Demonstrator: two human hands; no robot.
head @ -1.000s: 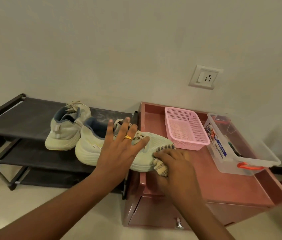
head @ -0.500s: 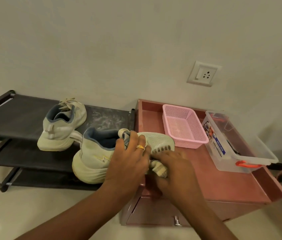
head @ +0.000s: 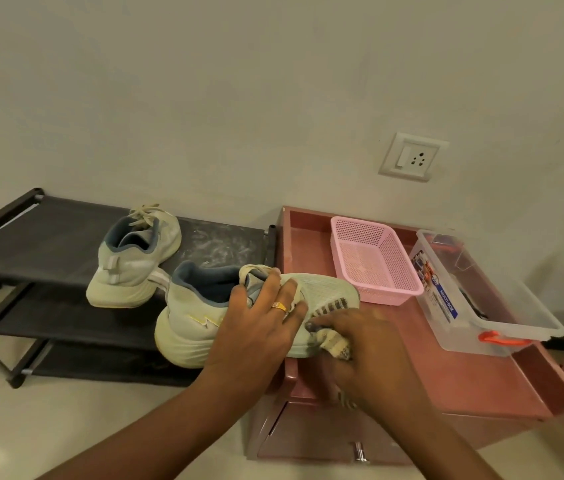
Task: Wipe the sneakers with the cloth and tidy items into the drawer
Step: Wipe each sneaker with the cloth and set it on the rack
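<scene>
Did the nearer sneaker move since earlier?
Yes: the nearer sneaker swung heel-first toward the camera, away from the shoe rack; toe stays by the pink basket.

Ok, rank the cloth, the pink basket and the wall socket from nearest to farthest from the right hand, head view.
1. The cloth: gripped in the right hand, against the toe of the sneaker.
2. The pink basket: just beyond the hand, on the cabinet top.
3. The wall socket: up on the wall, farthest.

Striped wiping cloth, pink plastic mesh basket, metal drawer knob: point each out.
Striped wiping cloth [head: 337, 348]: head view, bunched lower end.
Pink plastic mesh basket [head: 370, 258]: head view, bare floor.
Metal drawer knob [head: 360, 452]: head view, shaft.
</scene>
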